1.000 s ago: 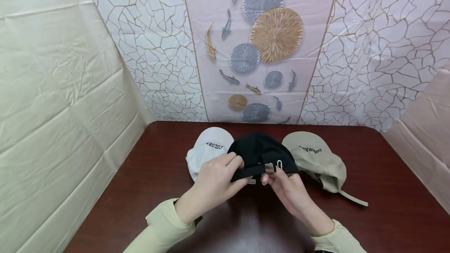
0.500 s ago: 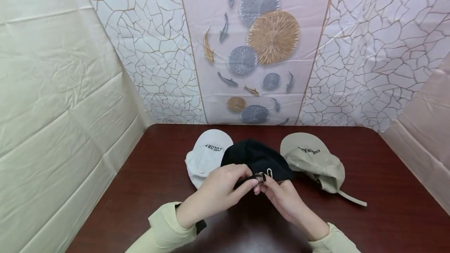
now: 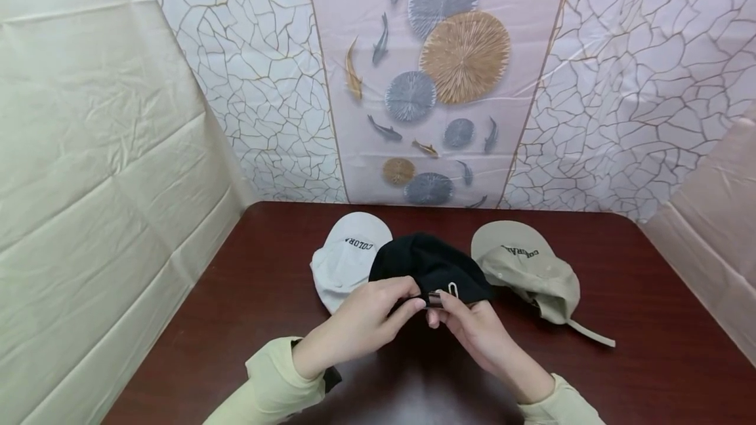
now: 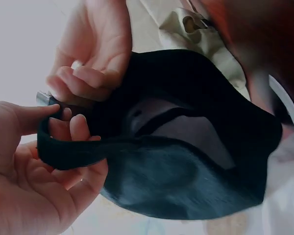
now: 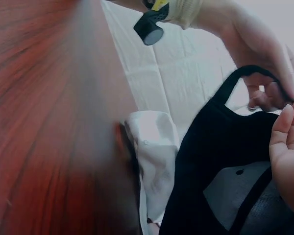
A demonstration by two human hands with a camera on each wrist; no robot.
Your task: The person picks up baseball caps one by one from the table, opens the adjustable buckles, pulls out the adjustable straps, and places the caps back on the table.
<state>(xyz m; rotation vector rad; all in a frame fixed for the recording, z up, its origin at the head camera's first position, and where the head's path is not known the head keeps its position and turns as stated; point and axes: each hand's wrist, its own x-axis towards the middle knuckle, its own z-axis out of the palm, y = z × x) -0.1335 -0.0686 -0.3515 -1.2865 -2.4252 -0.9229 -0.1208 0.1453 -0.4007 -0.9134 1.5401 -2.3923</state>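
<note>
Both hands hold a black baseball cap [image 3: 422, 258] above the table, its back strap turned toward me. My left hand [image 3: 369, 317] pinches the black strap [image 4: 71, 154] between thumb and fingers; in the left wrist view the strap loops around those fingers. My right hand [image 3: 478, 330] grips the metal buckle [image 3: 434, 299] and the cap's rear edge beside it. A small pale metal loop [image 3: 453, 290] shows on the cap just above the buckle. The inside of the cap, with a grey lining [image 4: 186, 132], faces the left wrist camera.
A white cap [image 3: 348, 258] lies on the dark red table [image 3: 236, 320] to the left of the black one. On the right lies a beige cap [image 3: 528, 267], its loose strap [image 3: 592, 333] trailing out. A patterned cloth wall [image 3: 283, 84] rises behind the table.
The black cap has shifted slightly left and down. My left hand has slid along the strap to the buckle, closing the distance to my right hand. The other caps stay put.
</note>
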